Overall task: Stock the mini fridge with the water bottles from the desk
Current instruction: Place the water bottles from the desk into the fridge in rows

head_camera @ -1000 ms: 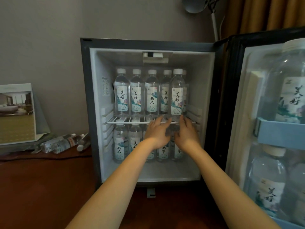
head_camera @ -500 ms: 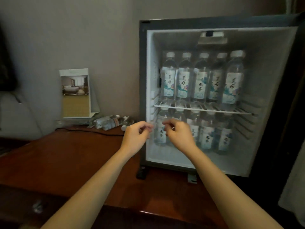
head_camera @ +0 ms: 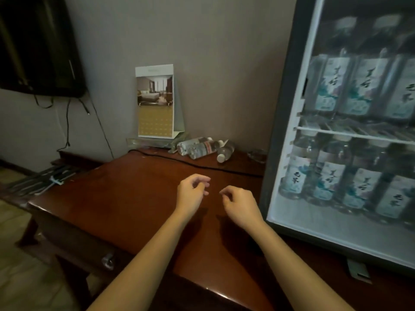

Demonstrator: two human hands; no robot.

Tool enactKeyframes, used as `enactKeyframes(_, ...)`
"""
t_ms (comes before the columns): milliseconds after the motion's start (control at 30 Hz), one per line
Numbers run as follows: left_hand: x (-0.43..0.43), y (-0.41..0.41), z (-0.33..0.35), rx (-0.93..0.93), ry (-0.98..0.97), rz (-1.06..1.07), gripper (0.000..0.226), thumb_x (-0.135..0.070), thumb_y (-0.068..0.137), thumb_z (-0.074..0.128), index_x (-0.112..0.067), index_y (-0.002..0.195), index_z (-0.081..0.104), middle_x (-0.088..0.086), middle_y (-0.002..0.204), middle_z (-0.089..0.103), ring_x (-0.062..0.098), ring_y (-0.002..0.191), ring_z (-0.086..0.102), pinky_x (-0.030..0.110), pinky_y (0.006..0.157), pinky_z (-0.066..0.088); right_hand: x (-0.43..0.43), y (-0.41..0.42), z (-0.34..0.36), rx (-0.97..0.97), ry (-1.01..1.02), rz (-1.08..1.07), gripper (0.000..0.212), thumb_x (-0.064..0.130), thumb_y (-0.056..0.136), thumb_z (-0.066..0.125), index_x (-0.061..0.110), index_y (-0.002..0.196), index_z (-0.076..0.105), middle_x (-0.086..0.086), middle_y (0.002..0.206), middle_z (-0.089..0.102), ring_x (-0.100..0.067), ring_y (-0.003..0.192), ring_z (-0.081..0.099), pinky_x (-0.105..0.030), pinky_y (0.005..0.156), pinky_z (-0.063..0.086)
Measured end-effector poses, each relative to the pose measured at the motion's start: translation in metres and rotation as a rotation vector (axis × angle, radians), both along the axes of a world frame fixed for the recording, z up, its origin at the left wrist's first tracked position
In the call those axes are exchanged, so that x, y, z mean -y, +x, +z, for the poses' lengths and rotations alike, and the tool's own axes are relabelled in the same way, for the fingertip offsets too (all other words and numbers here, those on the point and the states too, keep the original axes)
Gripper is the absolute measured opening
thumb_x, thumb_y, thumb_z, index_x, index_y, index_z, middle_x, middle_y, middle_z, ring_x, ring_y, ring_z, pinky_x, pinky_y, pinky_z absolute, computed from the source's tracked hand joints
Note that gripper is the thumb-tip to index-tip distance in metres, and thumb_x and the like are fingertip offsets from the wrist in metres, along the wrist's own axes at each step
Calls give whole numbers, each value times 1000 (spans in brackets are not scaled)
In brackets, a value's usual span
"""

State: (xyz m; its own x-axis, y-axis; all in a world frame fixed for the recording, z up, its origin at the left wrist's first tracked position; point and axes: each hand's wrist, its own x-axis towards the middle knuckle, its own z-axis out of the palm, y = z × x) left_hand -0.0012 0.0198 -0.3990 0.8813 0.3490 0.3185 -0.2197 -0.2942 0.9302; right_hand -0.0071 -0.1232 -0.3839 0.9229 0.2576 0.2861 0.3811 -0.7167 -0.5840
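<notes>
Hands: left hand (head_camera: 190, 194) and right hand (head_camera: 241, 206) hover over the desk, fingers loosely curled and holding nothing.
Bottles: water bottles (head_camera: 203, 148) lie on their sides by the wall, left of the open mini fridge (head_camera: 280, 122).
Handling: probably light, smooth and apt to roll; grasp mid-body.
Surface: polished wooden desk (head_camera: 125, 198) crossed by a black cable (head_camera: 202, 166).
Room: dim, with a desk calendar (head_camera: 156, 102).

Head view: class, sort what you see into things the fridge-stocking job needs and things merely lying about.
Job: clear plastic water bottles lying by the wall; open grey mini fridge; brown wooden desk.
Lying about: standing photo calendar; black cable; clear glass dish; black wall television.
</notes>
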Motion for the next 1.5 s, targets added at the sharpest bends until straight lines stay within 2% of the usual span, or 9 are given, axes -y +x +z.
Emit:
enactKeyframes(200,-2,70,-11,-55,12,42,32,0,90,44,-25,80,62,1,85,65,9,57,61,17,52,46,-35,65,-8,-123,-157,-199,33,14,87,46,13,117,59,-13,120,60,-33,112,56,-33,87,47)
enactKeyframes(333,-22,102,-16,-80,186,128,21,-9,91,49,-21,102,61,-1,97,66,22,84,65,38,78,52,-61,119,-6,-196,-132,-360,44,18,88,54,9,129,41,-16,134,43,-35,123,44,-39,91,44)
enactKeyframes(467,-37,110,-19,12,352,259,25,-10,88,50,-23,107,60,-7,102,64,15,93,61,29,77,45,-75,168,-22,-176,-159,-472,67,17,88,57,17,144,19,-19,144,27,-38,129,32,-44,97,41)
enactKeyframes(567,-40,109,-23,25,441,329,25,-12,88,49,-23,109,59,-8,106,62,15,93,59,25,71,35,-88,195,-36,-80,-185,-515,68,12,94,45,27,148,7,-23,148,18,-43,135,21,-47,108,32)
enactKeyframes(767,-39,110,-27,33,456,371,24,-11,87,49,-23,105,60,-7,104,61,18,93,59,25,69,33,-102,222,-51,89,-305,-466,53,13,99,23,31,148,14,-26,150,20,-46,138,15,-51,113,14)
enactKeyframes(900,-36,111,-28,41,471,323,24,-11,87,49,-25,103,60,-10,102,60,13,89,58,23,69,33,-102,225,-54,58,-322,-452,53,14,97,26,25,148,17,-24,150,22,-45,138,16,-55,112,12)
enactKeyframes(1067,-36,112,-29,39,492,307,23,-11,86,50,-25,100,62,-12,101,60,2,81,48,16,66,30,-103,227,-51,12,-278,-442,61,17,95,32,26,149,7,-22,153,15,-44,140,10,-59,111,7)
enactKeyframes(1267,-36,112,-27,52,516,278,23,-10,86,50,-24,99,62,-13,98,59,3,78,48,12,57,27,-100,227,-46,-65,-209,-395,69,19,89,45,27,148,10,-19,155,12,-41,142,0,-63,109,-3)
enactKeyframes(1500,-34,110,-24,69,550,266,23,-9,85,50,-23,98,63,-12,96,57,11,87,57,22,69,35,-92,230,-37,-46,33,-420,56,19,81,56,27,135,41,-16,137,45,-35,133,28,-56,112,12)
